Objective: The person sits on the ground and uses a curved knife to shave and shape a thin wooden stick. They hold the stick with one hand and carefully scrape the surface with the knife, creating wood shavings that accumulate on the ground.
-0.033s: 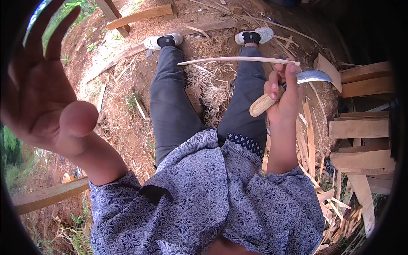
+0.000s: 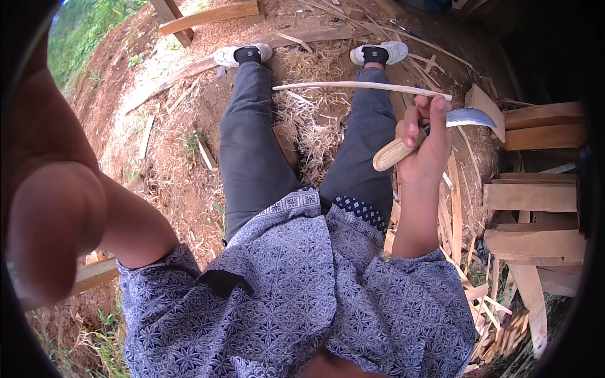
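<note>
My right hand (image 2: 428,135) is closed round the pale wooden handle of a curved knife (image 2: 394,153). The knife's hooked metal blade juts out to the right. Thumb and fingertips of the same hand pinch one end of a thin, slightly bowed wooden strip (image 2: 353,84), which reaches left above my knees. Close up at the left edge is my left hand (image 2: 53,183), blurred and large, palm and thumb showing. It holds nothing that I can see, and its thumb stands apart; the other fingers are largely cut off by the picture's dark rim.
Wood shavings (image 2: 315,138) lie on the ground between my legs. Stacked wooden boards (image 2: 535,195) stand at the right, above a heap of offcuts (image 2: 510,331). A curved wooden piece (image 2: 208,17) is at the upper left, and a beam (image 2: 94,277) crosses at the lower left.
My left hand has moved left and closer to the camera, so its spread fingers have mostly left the picture. The right hand keeps the knife and strip, almost unmoved.
</note>
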Tool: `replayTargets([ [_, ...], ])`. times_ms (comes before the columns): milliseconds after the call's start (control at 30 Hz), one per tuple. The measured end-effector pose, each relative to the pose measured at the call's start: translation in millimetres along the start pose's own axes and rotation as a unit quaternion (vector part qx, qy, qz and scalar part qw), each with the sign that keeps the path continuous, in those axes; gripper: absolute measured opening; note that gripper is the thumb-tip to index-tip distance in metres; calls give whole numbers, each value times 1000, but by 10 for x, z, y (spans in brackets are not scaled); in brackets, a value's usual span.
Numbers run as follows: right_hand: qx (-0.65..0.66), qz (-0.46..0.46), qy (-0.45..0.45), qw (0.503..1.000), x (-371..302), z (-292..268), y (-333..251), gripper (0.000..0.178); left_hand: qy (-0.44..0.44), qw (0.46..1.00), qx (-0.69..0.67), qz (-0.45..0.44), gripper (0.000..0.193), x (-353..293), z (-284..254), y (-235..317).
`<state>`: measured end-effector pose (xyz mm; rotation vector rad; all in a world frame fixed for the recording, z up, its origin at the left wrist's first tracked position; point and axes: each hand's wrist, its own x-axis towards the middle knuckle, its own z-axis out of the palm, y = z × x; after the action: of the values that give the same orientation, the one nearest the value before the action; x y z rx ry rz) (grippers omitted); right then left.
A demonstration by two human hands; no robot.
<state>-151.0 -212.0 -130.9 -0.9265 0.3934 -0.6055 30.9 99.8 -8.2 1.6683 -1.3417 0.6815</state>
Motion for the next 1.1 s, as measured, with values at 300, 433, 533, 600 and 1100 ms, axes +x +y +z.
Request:
replayTargets([
  [300,-17,10,21,1000,-49,65,-57,28,28,997,-64,-37,109,-92,290,81],
  [433,-16,6,38,999,-70,-32,-66,26,59,990,-109,-63,106,-192,512,151],
  [533,-8,10,29,999,-63,-37,-34,24,71,989,-109,-76,104,-245,507,181],
  [600,0,13,25,1000,-75,-68,-13,22,74,988,-111,-81,102,-264,523,181],
  [1100,11,28,10,999,-141,30,9,17,-27,970,-130,-201,92,-439,599,61],
])
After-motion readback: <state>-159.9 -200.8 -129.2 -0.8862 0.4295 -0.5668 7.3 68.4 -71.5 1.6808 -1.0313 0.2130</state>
